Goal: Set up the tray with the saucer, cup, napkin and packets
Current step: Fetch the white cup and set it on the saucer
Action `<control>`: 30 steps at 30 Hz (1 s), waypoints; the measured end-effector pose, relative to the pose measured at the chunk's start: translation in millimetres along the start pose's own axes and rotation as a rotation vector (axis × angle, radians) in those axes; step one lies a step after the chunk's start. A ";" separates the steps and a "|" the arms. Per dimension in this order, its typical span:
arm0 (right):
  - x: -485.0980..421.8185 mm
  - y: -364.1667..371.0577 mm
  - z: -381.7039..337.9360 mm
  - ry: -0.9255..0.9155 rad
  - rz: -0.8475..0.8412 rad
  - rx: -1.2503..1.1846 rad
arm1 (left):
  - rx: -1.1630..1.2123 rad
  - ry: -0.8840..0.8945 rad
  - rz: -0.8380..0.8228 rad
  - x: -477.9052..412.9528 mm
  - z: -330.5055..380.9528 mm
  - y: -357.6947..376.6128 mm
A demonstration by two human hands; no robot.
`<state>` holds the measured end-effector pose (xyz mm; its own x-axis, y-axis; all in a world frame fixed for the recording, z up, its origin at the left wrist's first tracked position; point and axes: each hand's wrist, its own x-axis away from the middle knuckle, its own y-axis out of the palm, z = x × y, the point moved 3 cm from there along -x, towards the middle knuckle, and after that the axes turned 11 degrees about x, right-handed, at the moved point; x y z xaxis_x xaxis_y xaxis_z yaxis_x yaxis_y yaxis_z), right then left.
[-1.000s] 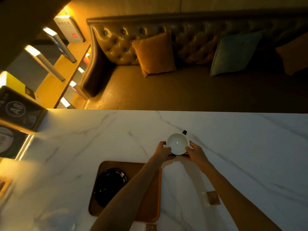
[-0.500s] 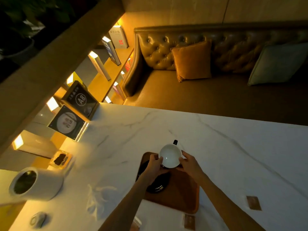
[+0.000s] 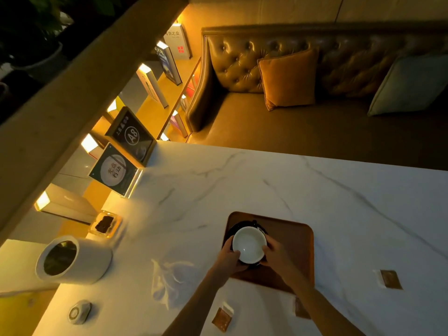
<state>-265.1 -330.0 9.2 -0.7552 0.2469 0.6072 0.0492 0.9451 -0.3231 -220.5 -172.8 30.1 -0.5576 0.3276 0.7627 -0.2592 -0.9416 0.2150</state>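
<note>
A white-lined cup (image 3: 249, 243) is over the black saucer (image 3: 234, 231), which lies on the left part of the brown wooden tray (image 3: 291, 241). My left hand (image 3: 229, 259) grips the cup's left side and my right hand (image 3: 276, 255) grips its right side. I cannot tell whether the cup rests on the saucer. A crumpled white napkin (image 3: 169, 280) lies on the marble table left of the tray. Three brown packets lie on the table: one (image 3: 390, 279) to the right, one (image 3: 221, 320) near the front, one (image 3: 300, 309) partly behind my right forearm.
A white cylindrical holder (image 3: 72, 260) lies on its side at the left edge, with a small round device (image 3: 78, 312) in front of it. A glass dish (image 3: 105, 224) and two sign stands (image 3: 116, 169) are at the far left. A leather sofa (image 3: 303, 122) runs behind the table.
Both hands carried the cup from the bare table behind the tray to over the saucer on the tray. The view swung left, so the tray now sits further right in the frame.
</note>
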 end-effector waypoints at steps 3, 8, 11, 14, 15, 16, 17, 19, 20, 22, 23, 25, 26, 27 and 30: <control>-4.2 11.9 2.2 0.050 0.006 -0.027 | -0.024 -0.002 -0.003 -5.1 -3.3 -8.9; -9.0 25.8 6.9 0.066 0.005 -0.024 | -0.017 0.003 -0.012 -11.6 -9.5 -20.3; -11.5 28.2 11.2 0.065 0.023 -0.006 | 0.010 -0.002 -0.008 -14.5 -13.0 -21.7; -12.9 27.2 16.6 0.052 0.031 0.009 | 0.026 -0.026 0.024 -19.2 -17.3 -20.6; -14.1 26.4 18.7 0.051 0.032 0.016 | 0.026 -0.034 0.035 -20.9 -18.1 -19.6; -15.7 25.2 20.4 0.052 0.032 0.022 | 0.023 -0.042 0.044 -22.7 -18.7 -18.5; -17.5 24.2 21.7 0.054 0.035 0.026 | 0.020 -0.050 0.052 -24.2 -19.0 -17.0; -21.1 23.3 23.6 0.059 0.037 0.026 | 0.020 -0.061 0.066 -26.2 -19.3 -15.3; -22.4 23.1 24.5 0.064 0.036 0.026 | 0.022 -0.067 0.072 -27.5 -20.5 -14.9; -25.2 22.3 26.2 0.069 0.035 0.033 | 0.026 -0.070 0.076 -30.4 -20.7 -14.0; -26.9 21.8 27.9 0.069 0.035 0.033 | 0.033 -0.072 0.077 -31.9 -21.2 -13.5; -27.9 20.9 27.4 0.056 0.042 0.028 | 0.042 -0.078 0.082 -32.0 -19.9 -13.2; -28.5 20.5 27.5 0.055 0.043 0.026 | 0.041 -0.084 0.089 -32.0 -19.2 -12.3; -29.2 20.1 27.7 0.058 0.042 0.023 | 0.037 -0.087 0.094 -32.5 -18.9 -11.4; -30.7 19.5 30.7 0.097 0.015 0.015 | 0.015 -0.086 0.098 -34.6 -19.7 -10.8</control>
<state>-261.0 -325.8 -38.0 -0.6873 0.2818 0.6695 0.0497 0.9378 -0.3437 -213.9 -172.4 -10.6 -0.5101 0.2270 0.8296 -0.1949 -0.9700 0.1456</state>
